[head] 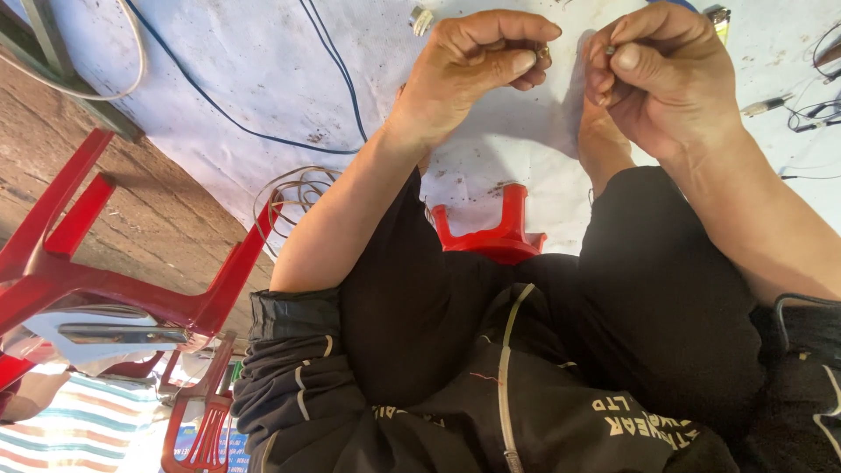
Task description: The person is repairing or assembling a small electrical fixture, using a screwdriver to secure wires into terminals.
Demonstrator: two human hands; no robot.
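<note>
Two hands: working close together over white sheet
Left hand: grip pinching small metal piece
Right hand: grip pinching tiny part

Both forearms reach forward from pushed-up dark sleeves, bare from elbow to wrist. The left hand is curled into a loose fist, thumb pressed along the forefinger, pinching at the tips. The right hand sits just beside it, fingers folded inward, thumb laid flat across them. The two hands' fingertips nearly meet. Both knees are bent beneath the arms.
</note>
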